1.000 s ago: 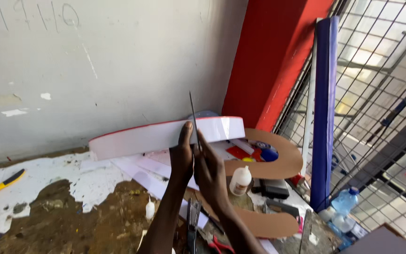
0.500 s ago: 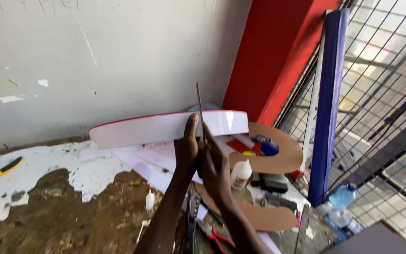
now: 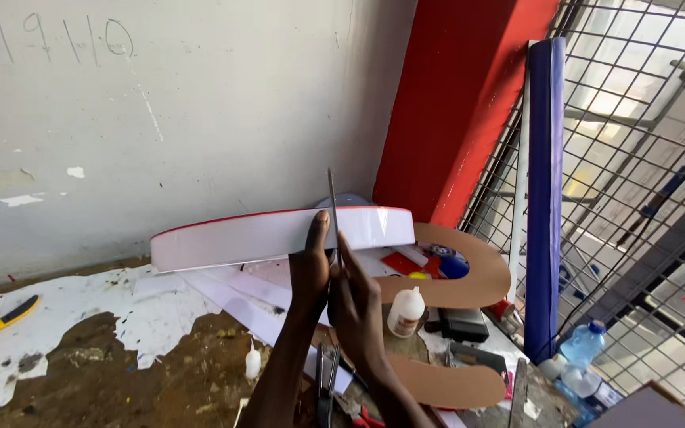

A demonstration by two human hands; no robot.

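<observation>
Both hands, left hand (image 3: 309,273) and right hand (image 3: 356,305), pinch fingers shut on a thin metal strip (image 3: 332,208) held upright at frame centre against the white-faced curved band (image 3: 239,236), fitting apparently midway.

Counts, by clock position.
Two hands (image 3: 334,289) at six; two glue bottles (image 3: 404,311) at five and six; one yellow cutter (image 3: 5,317) at nine; one water bottle (image 3: 583,345) at four.

Left hand (image 3: 309,273) and right hand (image 3: 356,309) raised together, fingers closed, palms facing.
</observation>
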